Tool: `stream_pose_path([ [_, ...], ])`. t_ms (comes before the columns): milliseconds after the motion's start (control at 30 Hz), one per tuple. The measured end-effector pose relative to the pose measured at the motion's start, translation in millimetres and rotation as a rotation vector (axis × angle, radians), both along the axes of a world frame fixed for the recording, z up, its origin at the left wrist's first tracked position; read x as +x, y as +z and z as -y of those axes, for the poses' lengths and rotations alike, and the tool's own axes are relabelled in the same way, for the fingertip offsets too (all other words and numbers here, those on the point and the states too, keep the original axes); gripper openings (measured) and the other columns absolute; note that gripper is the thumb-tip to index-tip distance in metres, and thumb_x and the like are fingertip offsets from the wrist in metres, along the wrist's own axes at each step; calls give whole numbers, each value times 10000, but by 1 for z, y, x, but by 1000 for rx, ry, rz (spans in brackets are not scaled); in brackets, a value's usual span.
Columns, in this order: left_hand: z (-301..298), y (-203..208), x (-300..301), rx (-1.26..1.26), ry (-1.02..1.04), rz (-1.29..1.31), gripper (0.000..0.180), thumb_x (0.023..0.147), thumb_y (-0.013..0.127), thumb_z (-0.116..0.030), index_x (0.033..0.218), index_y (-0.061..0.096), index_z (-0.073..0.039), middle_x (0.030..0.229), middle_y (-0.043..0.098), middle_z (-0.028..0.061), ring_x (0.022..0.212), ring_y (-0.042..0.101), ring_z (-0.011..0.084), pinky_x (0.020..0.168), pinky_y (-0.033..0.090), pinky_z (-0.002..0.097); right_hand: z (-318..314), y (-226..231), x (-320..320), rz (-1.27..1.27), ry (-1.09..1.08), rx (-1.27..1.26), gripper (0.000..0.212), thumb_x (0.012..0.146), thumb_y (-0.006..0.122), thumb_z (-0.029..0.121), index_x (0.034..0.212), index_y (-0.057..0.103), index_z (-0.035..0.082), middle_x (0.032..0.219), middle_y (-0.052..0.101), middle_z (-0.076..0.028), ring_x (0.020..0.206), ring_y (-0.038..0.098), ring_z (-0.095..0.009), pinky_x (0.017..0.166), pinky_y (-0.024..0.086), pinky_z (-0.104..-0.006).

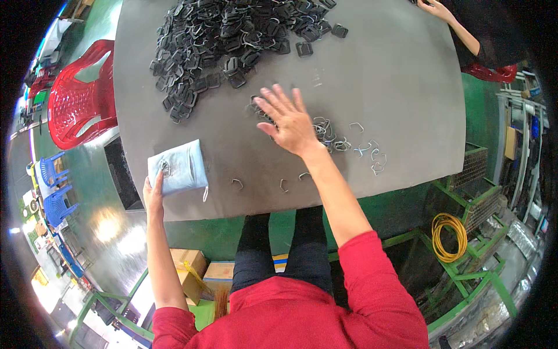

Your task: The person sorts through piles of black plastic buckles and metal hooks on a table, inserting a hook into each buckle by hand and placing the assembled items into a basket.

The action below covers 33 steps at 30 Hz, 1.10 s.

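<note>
My left hand point(153, 198) grips a flat, light blue cloth pouch point(185, 168) at the table's near left edge, thumb on top. A short white loop hangs from the pouch's corner, and a small greyish patch shows by my thumb; I cannot make out what it is. Above the middle of the table, my right hand point(290, 125) is spread palm down with its fingers apart, slightly blurred. Beside and partly beneath it lies a cluster of bent metal wire clips point(323, 129). Several loose clips point(378, 157) are scattered to the right, and a few lie along the near edge.
A big heap of black plastic pieces point(215, 41) covers the far left of the grey table point(407, 87). Another person's hand point(436, 10) rests at the far right corner. A red chair point(84, 96) stands left; a coiled yellow hose point(449, 237) hangs on green framing at right.
</note>
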<state>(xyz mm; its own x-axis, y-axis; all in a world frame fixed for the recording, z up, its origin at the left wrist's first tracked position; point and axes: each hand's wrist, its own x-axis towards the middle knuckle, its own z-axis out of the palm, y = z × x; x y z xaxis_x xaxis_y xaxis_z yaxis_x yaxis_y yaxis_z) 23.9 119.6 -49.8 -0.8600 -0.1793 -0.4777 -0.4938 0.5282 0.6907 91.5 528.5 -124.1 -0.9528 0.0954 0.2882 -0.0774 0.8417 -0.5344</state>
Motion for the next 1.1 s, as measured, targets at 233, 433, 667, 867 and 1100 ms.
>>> stream_pose_path([
  [233,66,34,49,44,110,-82,379,884,580,-259,1155,528,2,1092,570,70,1020,510,141,901,378,279,-101,-28,171,38,-818,248,475,828,578,239,1281,489,130,1357,421,-124,1292,323,-319,1031,249,-521],
  [433,112,36,81,76,155,-37,394,877,588,-237,1180,509,3,1083,576,70,990,519,131,896,384,270,-18,-31,90,147,-588,144,503,846,564,366,1310,466,198,1409,371,-75,1337,266,-305,1058,181,-547],
  [667,122,69,101,182,184,-13,415,879,587,-218,1197,475,25,1106,560,75,982,520,127,882,397,258,109,-19,-34,4,-242,43,472,833,576,422,1252,528,208,1342,462,-45,1286,362,-281,1066,203,-526],
  [867,165,76,118,155,278,42,511,877,596,-197,1275,392,51,1150,545,95,1026,524,137,905,404,265,233,-17,-71,-1,54,-26,443,795,618,422,1179,582,205,1330,475,-19,1292,355,-255,1082,200,-503],
  [1100,193,67,132,115,317,43,426,866,599,-208,1202,461,15,1087,562,62,963,525,125,867,411,267,277,33,-62,-123,6,-132,431,779,637,344,1178,576,194,1332,459,-55,1288,353,-293,1078,191,-510],
])
